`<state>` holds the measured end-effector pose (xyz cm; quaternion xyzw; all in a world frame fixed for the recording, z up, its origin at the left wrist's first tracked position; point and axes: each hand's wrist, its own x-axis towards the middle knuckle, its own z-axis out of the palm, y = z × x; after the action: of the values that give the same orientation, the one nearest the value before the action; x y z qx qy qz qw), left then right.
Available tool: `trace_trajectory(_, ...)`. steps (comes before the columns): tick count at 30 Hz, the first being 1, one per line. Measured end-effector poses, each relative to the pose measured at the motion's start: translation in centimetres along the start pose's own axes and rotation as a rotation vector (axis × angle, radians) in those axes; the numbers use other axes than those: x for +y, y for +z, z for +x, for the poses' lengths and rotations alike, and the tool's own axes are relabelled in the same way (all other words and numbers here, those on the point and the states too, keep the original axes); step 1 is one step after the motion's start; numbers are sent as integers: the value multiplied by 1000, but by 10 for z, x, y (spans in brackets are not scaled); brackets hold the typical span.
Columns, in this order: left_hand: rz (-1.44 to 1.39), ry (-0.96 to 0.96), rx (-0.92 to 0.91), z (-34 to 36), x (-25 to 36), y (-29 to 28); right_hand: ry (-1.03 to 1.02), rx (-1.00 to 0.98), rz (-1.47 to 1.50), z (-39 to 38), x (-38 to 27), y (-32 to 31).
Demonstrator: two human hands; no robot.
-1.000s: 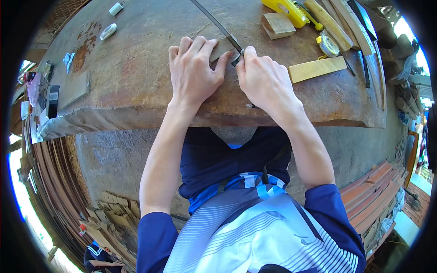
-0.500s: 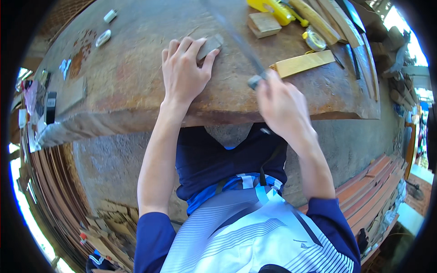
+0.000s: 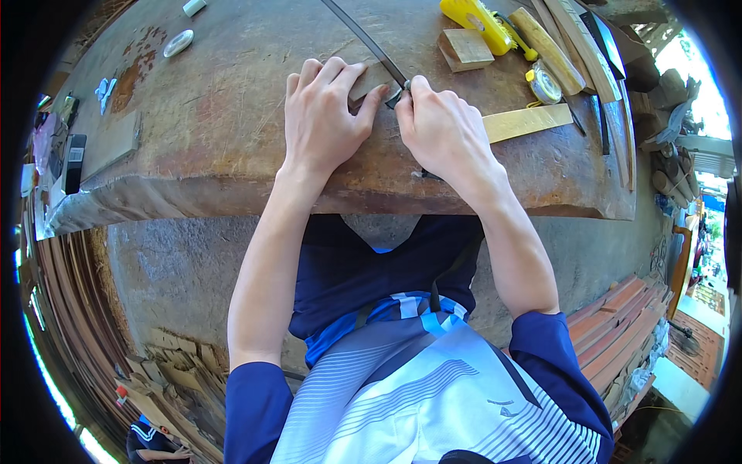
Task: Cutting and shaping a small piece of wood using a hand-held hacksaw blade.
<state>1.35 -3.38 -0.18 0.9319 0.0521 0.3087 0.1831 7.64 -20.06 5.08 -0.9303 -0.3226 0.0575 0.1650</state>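
A small flat piece of wood (image 3: 369, 82) lies on the worn wooden workbench (image 3: 224, 131). My left hand (image 3: 323, 124) presses it down, fingers bent over its left side and thumb against its near edge. In my closed right hand (image 3: 448, 127) is a saw that looks like a hacksaw (image 3: 362, 35), its long narrow dark metal bar slanting away to the far left. The bar passes close along the wood's right side; whether its blade touches the wood I cannot make out. The saw's grip is mostly hidden by my fingers.
Right of my hands lie a flat yellowish wood strip (image 3: 533, 122), a tape measure (image 3: 544, 83), a wood block (image 3: 465, 50), a yellow tool (image 3: 473, 23) and several wood lengths (image 3: 550, 54). At left are a white ring-shaped roll (image 3: 178, 43), a thin board (image 3: 116, 151) and a black box (image 3: 75, 164).
My right hand has moved left and away from me with the saw, bringing it beside the wood piece. My left hand stays on the wood.
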Motion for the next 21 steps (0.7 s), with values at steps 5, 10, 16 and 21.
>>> trace_trajectory(5,41,-12,-7,0,3,0,11,-14,-2,-1,0,5)
trace_trajectory(10,136,-54,26,3,1,4,108,-114,12,-71,18,-13)
trace_trajectory(16,99,-81,47,6,-1,7,276,-47,167,-165,51,-61)
trace_trajectory(21,52,-88,-11,1,0,1,84,23,119,-59,25,-25)
